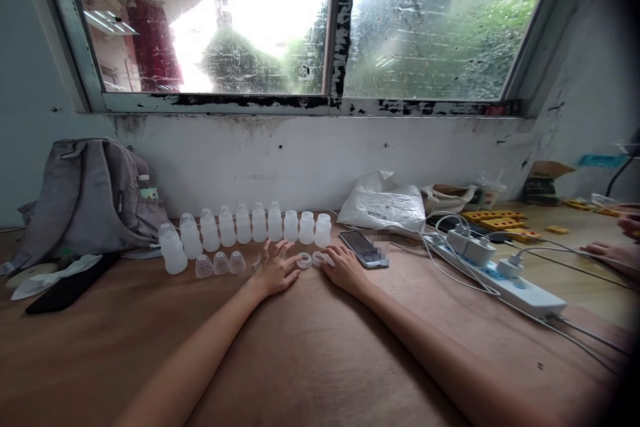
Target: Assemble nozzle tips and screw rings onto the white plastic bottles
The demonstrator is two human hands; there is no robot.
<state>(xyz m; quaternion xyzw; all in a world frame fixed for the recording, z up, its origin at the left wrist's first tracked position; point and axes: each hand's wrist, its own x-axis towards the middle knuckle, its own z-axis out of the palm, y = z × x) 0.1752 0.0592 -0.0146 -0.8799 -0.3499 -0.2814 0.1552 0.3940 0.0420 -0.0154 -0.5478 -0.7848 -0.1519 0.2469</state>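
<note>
My left hand (276, 269) rests on the table with its fingers spread, just in front of the bottles. By its fingertips a clear piece (257, 262) is partly covered. A white ring (303, 260) lies between my two hands. The fingers of my right hand (346, 269) stretch out flat and touch a second white ring (318, 258). Behind stands a row of several frosted baby bottles, most with clear domed caps, like the near one (173, 252); three at the right, including the end bottle (323, 232), are uncapped. Three loose clear caps (221, 263) sit in front of the row.
A phone (364, 249) lies right of my right hand. Farther right are a power strip (520, 290) with cables, yellow pieces (495, 219) and another person's hand (613, 252). A silvery bag (385, 203) leans at the wall; a grey backpack (95, 193) stands left.
</note>
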